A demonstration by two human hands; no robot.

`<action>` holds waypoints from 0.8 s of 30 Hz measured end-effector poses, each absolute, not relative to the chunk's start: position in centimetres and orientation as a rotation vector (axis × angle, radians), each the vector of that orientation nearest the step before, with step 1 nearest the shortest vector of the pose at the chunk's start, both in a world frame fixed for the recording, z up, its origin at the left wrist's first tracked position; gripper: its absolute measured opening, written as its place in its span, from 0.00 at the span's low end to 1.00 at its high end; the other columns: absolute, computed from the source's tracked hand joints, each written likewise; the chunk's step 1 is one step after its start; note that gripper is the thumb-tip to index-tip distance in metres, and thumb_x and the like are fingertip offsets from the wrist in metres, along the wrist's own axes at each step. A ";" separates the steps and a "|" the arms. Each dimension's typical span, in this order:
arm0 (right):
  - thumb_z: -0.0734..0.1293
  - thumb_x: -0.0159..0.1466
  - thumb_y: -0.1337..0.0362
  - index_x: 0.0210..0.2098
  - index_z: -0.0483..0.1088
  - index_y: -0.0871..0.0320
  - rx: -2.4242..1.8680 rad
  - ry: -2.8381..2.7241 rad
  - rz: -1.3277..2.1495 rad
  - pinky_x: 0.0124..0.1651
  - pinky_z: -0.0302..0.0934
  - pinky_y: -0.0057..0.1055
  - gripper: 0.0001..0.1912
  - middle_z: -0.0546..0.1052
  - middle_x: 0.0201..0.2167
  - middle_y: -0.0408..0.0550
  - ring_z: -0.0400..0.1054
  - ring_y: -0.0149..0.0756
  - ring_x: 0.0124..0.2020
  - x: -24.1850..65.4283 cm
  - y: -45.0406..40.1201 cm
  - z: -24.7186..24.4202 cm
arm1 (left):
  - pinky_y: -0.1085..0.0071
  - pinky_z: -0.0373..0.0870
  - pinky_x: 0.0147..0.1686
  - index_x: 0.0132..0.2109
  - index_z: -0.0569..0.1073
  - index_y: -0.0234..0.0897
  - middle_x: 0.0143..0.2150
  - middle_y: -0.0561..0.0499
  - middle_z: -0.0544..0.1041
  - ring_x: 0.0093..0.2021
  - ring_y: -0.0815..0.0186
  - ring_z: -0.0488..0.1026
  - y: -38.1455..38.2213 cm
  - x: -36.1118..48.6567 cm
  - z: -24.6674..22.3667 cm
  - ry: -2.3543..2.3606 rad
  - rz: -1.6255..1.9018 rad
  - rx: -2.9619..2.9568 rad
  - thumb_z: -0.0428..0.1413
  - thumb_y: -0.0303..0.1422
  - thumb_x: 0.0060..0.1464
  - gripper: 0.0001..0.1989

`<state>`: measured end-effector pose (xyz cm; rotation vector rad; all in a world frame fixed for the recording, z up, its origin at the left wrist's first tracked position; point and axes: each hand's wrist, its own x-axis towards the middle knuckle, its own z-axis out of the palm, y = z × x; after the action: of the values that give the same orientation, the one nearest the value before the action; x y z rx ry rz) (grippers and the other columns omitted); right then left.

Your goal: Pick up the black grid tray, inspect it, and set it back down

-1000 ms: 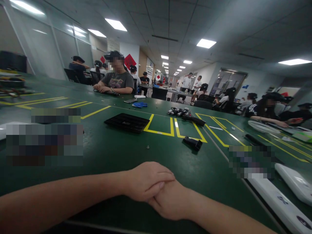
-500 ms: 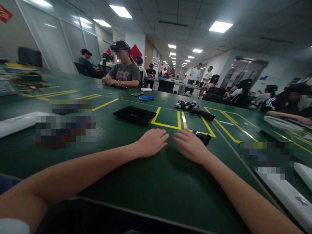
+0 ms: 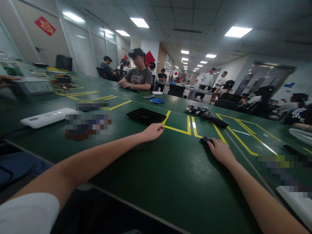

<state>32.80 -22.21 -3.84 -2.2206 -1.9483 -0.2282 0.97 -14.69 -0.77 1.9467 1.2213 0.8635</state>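
Observation:
My left hand (image 3: 153, 132) is curled closed at the near right corner of a flat, ribbed black tray (image 3: 146, 115). The fingertips are tucked out of sight, and whether they touch the tray I cannot tell. Further right, my right hand (image 3: 222, 152) grips a small glossy black piece (image 3: 206, 139) lying on the green table (image 3: 175, 175). Its thumb and fingers cover most of the piece, so its kind is unclear.
Yellow tape (image 3: 177, 130) marks outlines beyond my hands. Dark cylindrical parts (image 3: 197, 110) and a long black piece (image 3: 218, 122) lie farther back. Blue gloves (image 3: 157, 101) rest near a seated person (image 3: 138, 74). A white device (image 3: 50, 117) is at left.
My hands have moved apart: the left has curled near the tray, while the right has gone right and closed on the small black piece. The camera view has swung left.

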 end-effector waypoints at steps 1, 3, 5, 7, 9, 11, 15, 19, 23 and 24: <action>0.48 0.65 0.55 0.52 0.63 0.67 -2.214 -1.949 -0.240 0.53 0.56 0.44 0.26 0.69 0.49 0.63 0.65 0.50 0.49 32.8 -22.2 -3.9 | 0.72 0.66 0.29 0.28 0.68 0.33 0.26 0.49 0.69 0.27 0.67 0.68 -13.9 0.5 -0.3 1.262 0.920 1.778 0.51 0.26 0.49 0.04; 0.49 0.65 0.55 0.51 0.63 0.66 -2.209 -1.940 -0.252 0.52 0.56 0.43 0.26 0.70 0.49 0.63 0.65 0.49 0.49 32.9 -22.1 -3.9 | 0.74 0.64 0.23 0.26 0.64 0.34 0.22 0.50 0.66 0.22 0.69 0.65 -12.2 -0.7 0.7 1.349 0.976 1.624 0.48 0.27 0.51 0.07; 0.49 0.65 0.56 0.51 0.64 0.66 -2.214 -1.928 -0.250 0.52 0.57 0.43 0.25 0.70 0.48 0.63 0.65 0.49 0.49 32.9 -22.1 -3.9 | 0.75 0.63 0.20 0.25 0.63 0.34 0.21 0.50 0.66 0.20 0.70 0.65 -10.6 -2.3 1.7 1.440 1.007 1.592 0.45 0.28 0.53 0.09; 0.49 0.65 0.56 0.51 0.64 0.66 -2.217 -1.918 -0.248 0.52 0.56 0.43 0.25 0.70 0.48 0.63 0.65 0.49 0.49 32.8 -22.1 -3.9 | 0.75 0.63 0.21 0.26 0.64 0.35 0.21 0.50 0.67 0.22 0.67 0.67 -9.0 -3.9 2.3 1.559 1.020 1.585 0.45 0.32 0.53 0.10; 0.49 0.65 0.56 0.52 0.63 0.67 -2.212 -1.915 -0.250 0.52 0.56 0.43 0.25 0.70 0.48 0.63 0.64 0.49 0.49 32.7 -22.1 -3.8 | 0.73 0.65 0.25 0.26 0.67 0.34 0.24 0.46 0.71 0.30 0.61 0.72 -7.7 -4.9 2.7 1.669 1.020 1.608 0.50 0.36 0.50 0.10; 0.49 0.65 0.56 0.52 0.63 0.67 -2.207 -1.909 -0.232 0.52 0.56 0.43 0.25 0.70 0.48 0.62 0.64 0.49 0.49 32.7 -22.0 -3.9 | 0.68 0.68 0.34 0.27 0.71 0.33 0.31 0.41 0.75 0.42 0.52 0.72 -6.5 -5.1 2.7 1.822 0.930 1.721 0.57 0.41 0.42 0.13; 0.49 0.65 0.56 0.52 0.63 0.66 -2.216 -1.894 -0.190 0.52 0.56 0.43 0.26 0.70 0.48 0.60 0.63 0.49 0.49 33.0 -21.8 -4.1 | 0.57 0.64 0.47 0.38 0.76 0.30 0.46 0.33 0.74 0.51 0.44 0.67 -4.6 -3.8 2.5 2.145 0.317 2.122 0.59 0.47 0.38 0.25; 0.53 0.63 0.53 0.53 0.62 0.65 -2.194 -1.870 -0.151 0.52 0.56 0.44 0.27 0.68 0.49 0.61 0.62 0.50 0.49 33.4 -21.9 -4.2 | 0.59 0.65 0.46 0.42 0.75 0.31 0.48 0.33 0.74 0.51 0.45 0.67 -4.3 -2.5 2.5 2.135 0.212 2.198 0.59 0.43 0.39 0.24; 0.60 0.59 0.57 0.49 0.65 0.65 -2.059 -1.832 0.029 0.53 0.56 0.44 0.23 0.69 0.48 0.59 0.62 0.49 0.49 32.3 -22.0 -4.1 | 0.62 0.66 0.44 0.40 0.75 0.28 0.45 0.31 0.74 0.48 0.47 0.69 -6.8 -1.1 1.6 2.012 0.263 2.342 0.55 0.44 0.45 0.22; 0.61 0.58 0.58 0.48 0.65 0.64 -2.002 -1.828 0.096 0.53 0.56 0.44 0.21 0.70 0.47 0.58 0.62 0.48 0.49 31.6 -22.1 -4.1 | 0.63 0.66 0.43 0.40 0.74 0.28 0.45 0.32 0.74 0.47 0.48 0.70 -7.9 -0.5 1.1 1.964 0.288 2.385 0.53 0.45 0.48 0.23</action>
<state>31.57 -22.06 -4.08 -2.0018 -1.8279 0.0961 -0.53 -7.85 1.14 2.3849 1.9640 0.2885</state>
